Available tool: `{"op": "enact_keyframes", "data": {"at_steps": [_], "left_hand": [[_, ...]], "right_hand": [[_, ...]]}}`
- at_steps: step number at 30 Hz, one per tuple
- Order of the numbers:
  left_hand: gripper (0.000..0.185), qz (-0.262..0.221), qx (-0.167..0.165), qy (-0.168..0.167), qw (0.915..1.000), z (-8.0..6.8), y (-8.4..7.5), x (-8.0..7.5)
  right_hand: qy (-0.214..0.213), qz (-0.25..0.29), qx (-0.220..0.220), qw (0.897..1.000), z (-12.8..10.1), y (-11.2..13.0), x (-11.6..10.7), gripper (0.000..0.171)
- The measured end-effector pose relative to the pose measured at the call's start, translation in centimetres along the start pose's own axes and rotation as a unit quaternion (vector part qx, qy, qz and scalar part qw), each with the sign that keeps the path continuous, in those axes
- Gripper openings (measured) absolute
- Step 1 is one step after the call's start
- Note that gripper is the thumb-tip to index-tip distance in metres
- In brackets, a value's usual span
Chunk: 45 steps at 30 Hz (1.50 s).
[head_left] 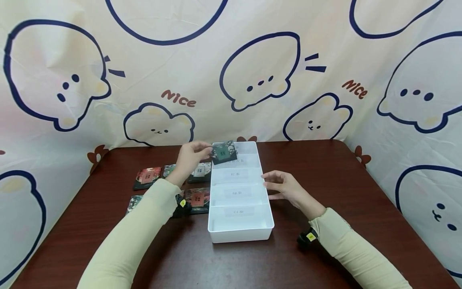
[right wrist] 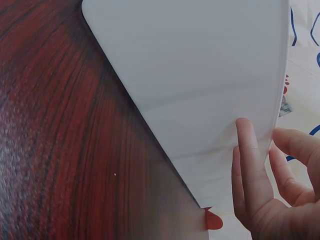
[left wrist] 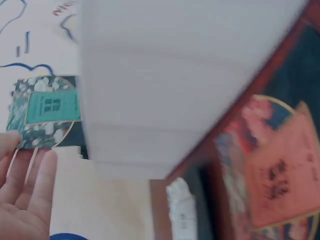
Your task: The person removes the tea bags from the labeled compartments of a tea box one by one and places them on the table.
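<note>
My left hand (head_left: pixel 191 158) pinches a dark tea packet (head_left: pixel 223 152) with a green label by its left edge. That packet overlaps the far end of a long white box (head_left: pixel 241 237), divided into several labelled compartments. In the left wrist view the same tea packet (left wrist: pixel 52 107) shows its floral print, with the box's outer wall (left wrist: pixel 145 85) beside it. My right hand (head_left: pixel 286 188) rests at the right side of the box. In the right wrist view its extended fingers (right wrist: pixel 247 150) lie against the white wall, while another fingertip is at the rim.
Several more packets lie on the brown table (head_left: pixel 238 267) left of the box, among them a red-labelled one (head_left: pixel 147 176), another red one (head_left: pixel 197 199) close to the box wall, and a white-labelled one (head_left: pixel 199 171). A cartoon-printed cloth (head_left: pixel 205 80) hangs behind the table.
</note>
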<state>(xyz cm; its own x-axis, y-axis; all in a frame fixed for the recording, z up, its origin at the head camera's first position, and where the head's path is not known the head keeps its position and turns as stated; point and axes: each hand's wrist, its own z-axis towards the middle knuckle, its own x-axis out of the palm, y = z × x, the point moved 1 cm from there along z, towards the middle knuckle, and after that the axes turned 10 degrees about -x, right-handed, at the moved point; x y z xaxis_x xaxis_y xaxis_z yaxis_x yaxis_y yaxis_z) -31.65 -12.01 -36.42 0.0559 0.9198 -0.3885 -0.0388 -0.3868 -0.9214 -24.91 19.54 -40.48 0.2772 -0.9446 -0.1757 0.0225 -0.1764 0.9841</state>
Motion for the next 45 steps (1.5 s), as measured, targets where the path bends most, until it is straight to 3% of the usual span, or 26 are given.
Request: {"op": "enact_keyframes", "data": {"at_steps": [5, 12, 22, 27, 36, 45], "left_hand": [[0.028, -0.093, 0.042, -0.020, 0.9946, -0.8, -1.9, -0.9], [0.030, -0.162, 0.041, -0.032, 0.9854, -2.0, -2.6, -2.7], [0.028, -0.181, 0.040, -0.012, 0.9825, -4.9, -1.6, -5.5], [0.027, -0.169, 0.036, -0.013, 0.9849, -6.4, -1.0, -6.4], [0.031, -0.139, 0.014, -0.019, 0.9900, -8.5, 0.6, -7.2], [0.031, -0.110, -0.035, -0.004, 0.9933, -10.2, 3.2, -7.3]], "right_hand": [[0.001, -0.002, -0.003, 1.000, -0.1, 0.0, -0.1, 0.039], [-0.003, -0.002, 0.003, 1.000, 0.0, 0.0, 0.0, 0.037], [0.005, -0.003, -0.006, 1.000, -0.1, 0.2, -0.1, 0.040], [0.006, 0.001, -0.006, 1.000, -0.1, 0.2, 0.0, 0.039], [0.007, 0.008, 0.001, 1.000, -0.1, 0.2, -0.1, 0.039], [0.007, 0.006, -0.003, 1.000, -0.1, 0.2, 0.0, 0.040]]}}
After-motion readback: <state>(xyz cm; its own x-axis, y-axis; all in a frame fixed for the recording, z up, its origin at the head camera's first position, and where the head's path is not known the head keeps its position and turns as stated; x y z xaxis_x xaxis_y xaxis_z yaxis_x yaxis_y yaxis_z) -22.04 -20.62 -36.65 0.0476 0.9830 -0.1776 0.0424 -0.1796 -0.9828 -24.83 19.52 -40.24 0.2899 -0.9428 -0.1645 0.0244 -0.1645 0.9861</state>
